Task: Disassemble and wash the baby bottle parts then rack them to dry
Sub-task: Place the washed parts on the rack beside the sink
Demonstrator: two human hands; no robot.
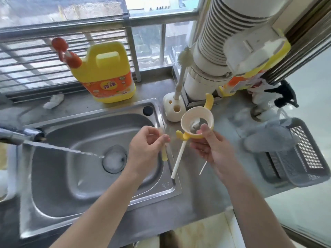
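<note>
The right hand (210, 149) is closed around a cream collar ring with yellow handles (197, 120), thumb pressed on its near rim, holding it over the steel surface (202, 192) just right of the sink (75, 169). A white straw (178, 160) hangs down from the ring toward the sink's right rim, and a thinner white stick (203, 168) pokes out below the same hand. The left hand (146, 147) is curled shut, fingertips pinching a small yellow piece (164, 154) that hangs above the sink's right edge; blur hides what exactly it is.

Water runs from the faucet (19, 136) at the left edge in a slanted stream into the foamy drain (114, 159). Beyond the sink, on the far ledge, stands a yellow detergent jug (107, 72) with an orange pump, and to its left lies a crumpled white wad (53, 101). Just far of the ring, a white brush stand (173, 110) holds a bristled bottle brush (182, 67) upright, leaning against a wide white ribbed pipe (211, 51). A second yellow container (238, 83) sits partly hidden behind that pipe. At the right, a grey drying basket (304, 154) rests on the surface, with a grey cloth (268, 135) draped over its far left corner. A dark spray nozzle (284, 95) shows beyond the basket.
</note>
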